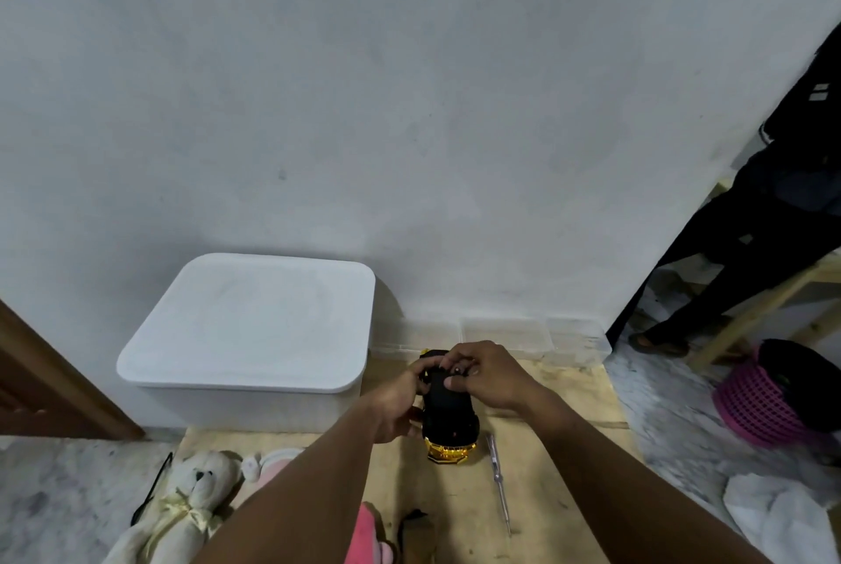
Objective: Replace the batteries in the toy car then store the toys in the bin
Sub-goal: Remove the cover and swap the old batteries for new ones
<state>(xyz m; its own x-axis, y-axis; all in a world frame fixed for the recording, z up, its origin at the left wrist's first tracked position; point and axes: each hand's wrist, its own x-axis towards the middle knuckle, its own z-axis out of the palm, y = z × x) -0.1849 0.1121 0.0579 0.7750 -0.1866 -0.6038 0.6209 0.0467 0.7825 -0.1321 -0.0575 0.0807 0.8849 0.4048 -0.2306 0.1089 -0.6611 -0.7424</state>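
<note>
My right hand point(482, 374) is curled over the far end of the toy car point(448, 422), fingertips pinching at its black underside. What sits between them is too small to tell. My left hand point(400, 404) grips the car's left side, belly up over the wooden board point(559, 449). I judge this to be the battery-bay step, so I'd brace firmly with the left and work squarely with the right. The screwdriver point(498, 479) lies just right of the car. The lidded bin point(245, 336) stands to the left.
</note>
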